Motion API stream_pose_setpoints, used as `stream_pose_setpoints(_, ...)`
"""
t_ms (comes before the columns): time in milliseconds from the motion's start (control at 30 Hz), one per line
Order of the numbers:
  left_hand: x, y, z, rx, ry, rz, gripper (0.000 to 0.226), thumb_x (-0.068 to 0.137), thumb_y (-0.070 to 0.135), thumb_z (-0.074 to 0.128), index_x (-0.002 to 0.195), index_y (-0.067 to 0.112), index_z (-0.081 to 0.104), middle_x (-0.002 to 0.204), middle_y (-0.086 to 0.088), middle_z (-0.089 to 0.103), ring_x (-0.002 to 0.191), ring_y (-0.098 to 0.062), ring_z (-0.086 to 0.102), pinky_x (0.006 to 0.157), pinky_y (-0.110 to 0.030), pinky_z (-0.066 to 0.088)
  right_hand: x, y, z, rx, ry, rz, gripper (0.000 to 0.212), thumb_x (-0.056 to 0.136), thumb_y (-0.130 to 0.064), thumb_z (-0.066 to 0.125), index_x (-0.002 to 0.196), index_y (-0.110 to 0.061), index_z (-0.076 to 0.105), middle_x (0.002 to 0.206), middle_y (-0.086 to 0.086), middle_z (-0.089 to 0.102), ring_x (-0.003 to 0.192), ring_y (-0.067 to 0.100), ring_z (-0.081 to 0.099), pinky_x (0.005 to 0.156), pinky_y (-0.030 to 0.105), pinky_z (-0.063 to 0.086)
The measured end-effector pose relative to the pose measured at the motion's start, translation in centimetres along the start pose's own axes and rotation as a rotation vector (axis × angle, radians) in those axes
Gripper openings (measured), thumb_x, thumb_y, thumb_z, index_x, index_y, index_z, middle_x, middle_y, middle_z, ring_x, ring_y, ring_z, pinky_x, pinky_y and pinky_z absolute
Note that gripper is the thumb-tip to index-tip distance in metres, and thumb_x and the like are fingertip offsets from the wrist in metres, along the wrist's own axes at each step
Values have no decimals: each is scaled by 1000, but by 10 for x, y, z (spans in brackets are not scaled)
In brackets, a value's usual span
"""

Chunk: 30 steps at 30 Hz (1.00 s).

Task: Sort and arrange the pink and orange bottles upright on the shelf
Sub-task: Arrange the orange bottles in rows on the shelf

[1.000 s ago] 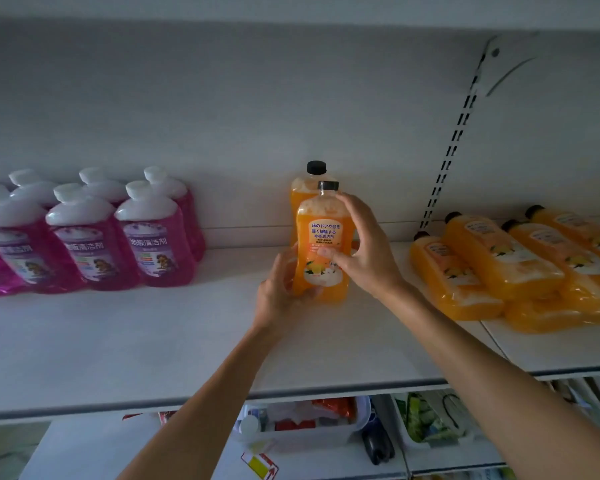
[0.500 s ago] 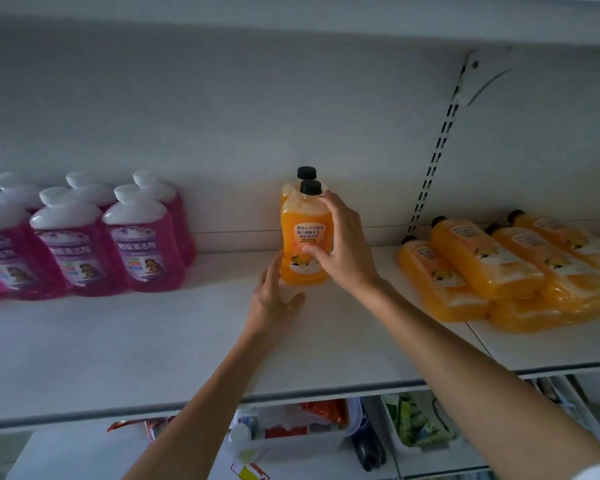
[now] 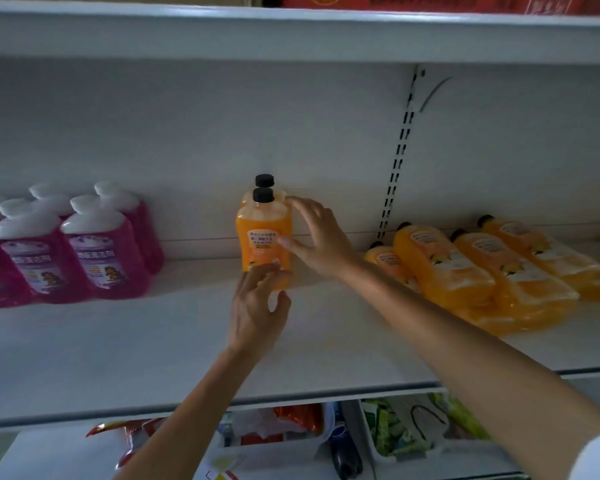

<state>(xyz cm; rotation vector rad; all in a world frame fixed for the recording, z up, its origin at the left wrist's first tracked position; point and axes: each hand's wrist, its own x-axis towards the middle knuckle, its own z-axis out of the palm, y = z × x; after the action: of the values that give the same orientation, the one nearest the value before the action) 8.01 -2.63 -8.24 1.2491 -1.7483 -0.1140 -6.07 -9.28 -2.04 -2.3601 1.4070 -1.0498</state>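
**Orange row begun: two bottles stood, heap not yet dealt with.**

Nearest, the left grip (image 3: 257,306) is loosely spread, with fingertips touching the foot of the front orange bottle (image 3: 262,233) and clasping nothing. That bottle stands on the shelf (image 3: 136,344) just beyond this grip, long axis vertical, black cap up, label facing outward. At its right flank the right grip (image 3: 316,237) is spread wide, thumb tip on the label and forefinger by the shoulder, closed round nothing. Directly behind stands the rear orange bottle (image 3: 264,180), also upright. Well to the right of the right grip, the lying orange bottles (image 3: 444,268) are heaped flat, long axes horizontal, caps toward the back wall. Far left of the left grip, the pink bottles (image 3: 97,258) stand upright together. Judgement: the pink group appears finished, and most of the orange work is left.
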Motion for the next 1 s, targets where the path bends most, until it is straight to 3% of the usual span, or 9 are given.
stream_pose_setpoints(100, 8, 33, 22, -34, -94, 38, 27, 76, 8, 57, 99, 12, 69, 104, -4, 66, 99, -15, 54, 86, -19, 38, -4, 24, -37, -68, 16, 83, 58, 93, -36, 53, 143, -16, 32, 147, 5, 32, 135, 21, 26, 106, 28, 23)
stream_pose_setpoints(267, 20, 84, 63, -80, -393, -152, 38, 88, 26, 58, 126, 20, 55, 129, 1, 55, 121, -16, 45, 87, -16, 29, -18, 73, -107, -171, 26, 229, 48, 92, -31, 57, 132, -8, 46, 138, 9, 44, 129, 21, 38, 100, 23, 28)
stream_pose_setpoints(433, 32, 117, 97, -124, -410, -211, 38, 85, 46, 53, 111, 20, 62, 118, -2, 59, 112, -22, 50, 85, -26, 37, -47, 113, -145, -181, -23, 407, 54, 91, -39, 57, 135, -13, 42, 138, 6, 45, 128, 21, 42, 98, 29, 35)
stream_pose_setpoints(500, 37, 127, 112, -148, -479, -262, 61, 73, 69, 41, 104, 21, 64, 112, -1, 61, 108, -25, 52, 90, -36, 43, -56, 121, -152, -211, -102, 471, 59, 92, -46, 52, 138, -13, 38, 140, 8, 45, 127, 24, 44, 97, 32, 38)
stream_pose_setpoints(567, 38, 136, 123, -98, -558, -313, 90, 62, 89, 28, 118, 26, 59, 123, 1, 55, 118, -23, 45, 101, -39, 37, -61, 125, -151, -298, -218, 507, 62, 93, -56, 41, 138, -13, 39, 136, 9, 49, 124, 29, 46, 99, 36, 40)
stream_pose_setpoints(667, 34, 144, 134, -54, -577, -370, 103, 55, 93, 27, 128, 24, 50, 132, 0, 44, 122, -23, 34, 104, -39, 32, -62, 129, -145, -400, -277, 489, 60, 95, -59, 26, 127, -13, 48, 116, 9, 60, 110, 29, 54, 101, 44, 40)
stream_pose_setpoints(733, 33, 148, 136, -41, -545, -349, 111, 47, 98, 22, 123, 24, 54, 127, -1, 51, 117, -22, 42, 101, -38, 37, -61, 130, -143, -394, -234, 479, 56, 96, -56, 27, 120, -13, 52, 102, 7, 62, 99, 27, 58, 96, 44, 43)
stream_pose_setpoints(867, 34, 151, 132, -204, -540, -356, 80, 54, 84, 41, 104, 26, 65, 103, 2, 65, 93, -15, 59, 82, -28, 49, -63, 126, -143, -296, -98, 417, 48, 99, -47, 31, 120, -8, 49, 103, 7, 61, 87, 20, 59, 80, 35, 49)
stream_pose_setpoints(1000, 32, 152, 126, -389, -532, -408, 51, 70, 68, 56, 114, 42, 52, 114, 5, 62, 103, -17, 59, 90, -39, 49, -63, 119, -146, -118, 59, 318, 48, 99, -40, 38, 136, -9, 36, 127, 10, 51, 106, 20, 54, 82, 25, 43)
